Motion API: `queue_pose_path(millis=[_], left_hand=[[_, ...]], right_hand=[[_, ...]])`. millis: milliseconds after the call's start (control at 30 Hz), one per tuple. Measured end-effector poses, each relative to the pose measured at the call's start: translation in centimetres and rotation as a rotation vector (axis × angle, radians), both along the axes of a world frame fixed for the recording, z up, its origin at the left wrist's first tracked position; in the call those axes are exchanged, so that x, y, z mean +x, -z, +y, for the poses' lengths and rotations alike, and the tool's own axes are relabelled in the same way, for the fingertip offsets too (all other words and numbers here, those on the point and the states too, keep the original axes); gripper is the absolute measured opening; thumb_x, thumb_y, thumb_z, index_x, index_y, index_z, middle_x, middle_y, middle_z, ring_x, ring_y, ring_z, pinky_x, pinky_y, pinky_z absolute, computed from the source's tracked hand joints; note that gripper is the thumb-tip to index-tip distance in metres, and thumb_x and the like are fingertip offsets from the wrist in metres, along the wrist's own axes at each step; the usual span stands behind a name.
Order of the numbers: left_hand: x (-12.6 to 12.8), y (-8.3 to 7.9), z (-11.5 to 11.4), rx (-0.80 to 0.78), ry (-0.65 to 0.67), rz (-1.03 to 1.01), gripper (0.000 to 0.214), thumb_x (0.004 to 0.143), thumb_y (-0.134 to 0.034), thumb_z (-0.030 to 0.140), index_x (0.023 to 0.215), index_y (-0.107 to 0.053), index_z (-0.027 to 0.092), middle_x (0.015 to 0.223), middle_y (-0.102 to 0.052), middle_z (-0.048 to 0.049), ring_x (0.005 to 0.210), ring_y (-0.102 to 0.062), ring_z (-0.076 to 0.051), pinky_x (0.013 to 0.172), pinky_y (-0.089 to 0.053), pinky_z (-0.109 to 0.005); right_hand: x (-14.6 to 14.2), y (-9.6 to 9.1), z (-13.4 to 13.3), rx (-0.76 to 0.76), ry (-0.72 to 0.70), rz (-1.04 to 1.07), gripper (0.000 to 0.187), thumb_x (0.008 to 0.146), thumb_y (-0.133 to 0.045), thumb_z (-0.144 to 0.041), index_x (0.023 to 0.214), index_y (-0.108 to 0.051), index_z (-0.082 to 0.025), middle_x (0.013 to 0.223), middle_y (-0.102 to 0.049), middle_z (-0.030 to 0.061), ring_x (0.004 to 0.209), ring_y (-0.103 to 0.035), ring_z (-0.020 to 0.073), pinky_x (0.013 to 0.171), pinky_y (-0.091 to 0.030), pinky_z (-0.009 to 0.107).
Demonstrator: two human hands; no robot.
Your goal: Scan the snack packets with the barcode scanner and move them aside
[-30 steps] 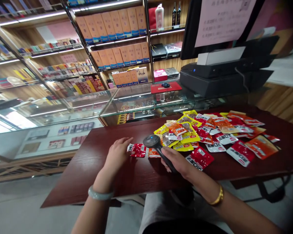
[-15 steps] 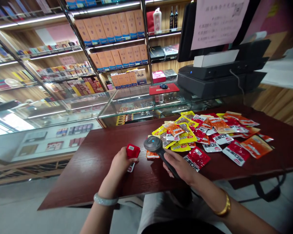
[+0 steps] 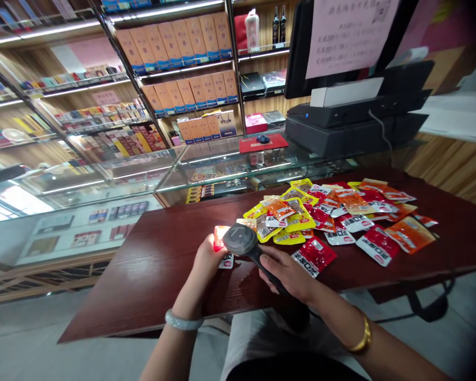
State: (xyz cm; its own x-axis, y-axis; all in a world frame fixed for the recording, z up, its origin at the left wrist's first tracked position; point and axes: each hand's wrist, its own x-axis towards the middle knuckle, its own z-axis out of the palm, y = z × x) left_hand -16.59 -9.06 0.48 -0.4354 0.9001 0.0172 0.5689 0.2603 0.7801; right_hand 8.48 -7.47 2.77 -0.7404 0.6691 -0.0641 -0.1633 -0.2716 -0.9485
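Observation:
My left hand (image 3: 206, 257) is closed on a small red snack packet (image 3: 221, 244), holding it upright just above the dark wooden table (image 3: 150, 275). A bright red glow falls on the packet's face. My right hand (image 3: 287, 271) grips a dark handheld barcode scanner (image 3: 241, 242) by its handle, the scanner head right beside the packet and pointed at it. A heap of red, orange and yellow snack packets (image 3: 333, 214) lies on the table to the right of the scanner.
A black till machine (image 3: 353, 119) with a screen and a paper notice stands behind the table on a glass display counter (image 3: 206, 164). A red mat with a mouse (image 3: 263, 141) lies on the glass. Shelves of boxed goods (image 3: 182, 58) fill the back wall.
My left hand picked the red packet off the table and lifted it. The scanner head moved left up to it, and a red light now shines on the packet.

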Motion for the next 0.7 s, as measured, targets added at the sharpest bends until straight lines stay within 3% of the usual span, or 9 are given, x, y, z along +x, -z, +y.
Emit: queue_pose_path(millis=[200,400,600,700], left_hand=[[0.1,0.8,-0.1,0.064,0.002,-0.070,0.042,0.064,-0.078,0.045,0.092,-0.065,0.017,0.085,-0.072,-0.0040,0.077,-0.065,-0.021,0.071,-0.050,-0.031],[0.7,1.2,-0.8,0.112,-0.017,-0.320,0.052,0.065,-0.080,0.053,0.097,-0.065,0.015,0.083,-0.072,-0.0050,0.071,-0.066,-0.019,0.065,-0.051,-0.029],[1.2,-0.7,-1.5,0.235,-0.168,-0.648,0.062,0.061,-0.086,0.054,0.104,-0.063,0.016,0.077,-0.071,-0.0001,0.062,-0.066,-0.015,0.058,-0.054,-0.026],[-0.2,-2.4,-2.5,0.257,-0.246,-0.764,0.057,0.071,-0.079,0.058,0.109,-0.060,0.020,0.066,-0.066,0.0040,0.046,-0.059,-0.010,0.038,-0.037,-0.016]], right_hand=[[0.8,1.3,0.3,-0.026,0.039,-0.012,0.064,0.087,-0.062,-0.068,0.127,-0.060,-0.017,0.055,-0.051,-0.0083,0.039,-0.041,0.0068,0.040,-0.034,0.019],[1.8,2.7,0.3,-0.087,0.088,-0.006,0.064,0.088,-0.062,-0.067,0.131,-0.058,-0.020,0.056,-0.052,-0.0078,0.042,-0.043,0.0069,0.042,-0.035,0.018],[1.0,0.6,0.0,-0.091,0.050,0.035,0.065,0.089,-0.062,-0.066,0.136,-0.054,-0.021,0.060,-0.053,-0.0070,0.045,-0.044,0.0074,0.044,-0.037,0.018],[0.0,-1.1,0.0,-0.064,0.003,0.043,0.065,0.088,-0.063,-0.066,0.132,-0.056,-0.019,0.060,-0.053,-0.0073,0.044,-0.043,0.0068,0.044,-0.036,0.019]])
